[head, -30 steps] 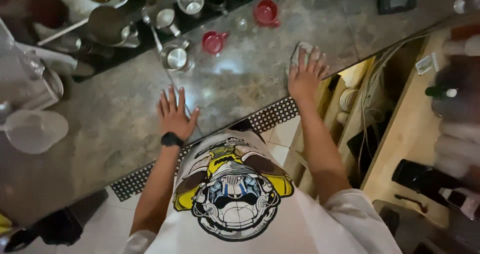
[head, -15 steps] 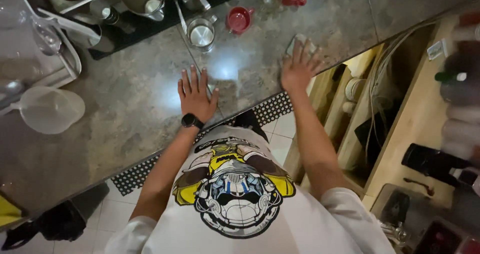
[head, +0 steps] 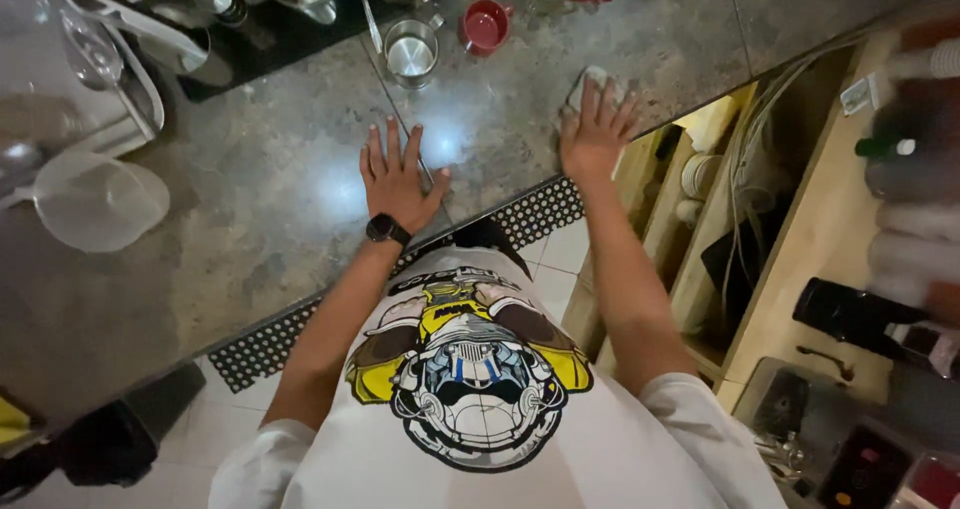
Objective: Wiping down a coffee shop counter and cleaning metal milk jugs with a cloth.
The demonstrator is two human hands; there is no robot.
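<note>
change: over the last second both hands slid farther across the counter (head: 250, 199), away from the body; the right hand (head: 595, 134) carried the cloth (head: 590, 84) with it, so a wiping stroke looked to be under way, pushing outward.
left hand (head: 398, 177): lay flat on the counter, palm down, fingers (head: 388, 141) spread, thumb out to the right; held nothing. Black watch (head: 386, 230) sat on the wrist.
right hand: pressed palm down on the cloth, fingers (head: 604, 102) fanned; a flat press, no pinch.
cloth position: pale, small, mostly under the right palm and fingers; only its far edge stuck out past the fingertips. It sat on the counter near its right front edge, right of the left hand and well apart from it.
beyond cloth: red cup (head: 484, 27) stood far-left of the cloth, apart; steel cup (head: 411, 53) left of that, just beyond the left hand's fingertips, not touching.
far left: clear funnel (head: 95, 201) lay on the counter, well apart from both hands; dark tray (head: 270, 34) with metal jugs ran along the far edge.
near side: perforated black mat (head: 520, 214) ran along the counter's near edge between the wrists.
right: open wooden shelves (head: 810, 239) with cables and bottles, below counter level.
cloth state: couldn't tell whether wet or dry.
</note>
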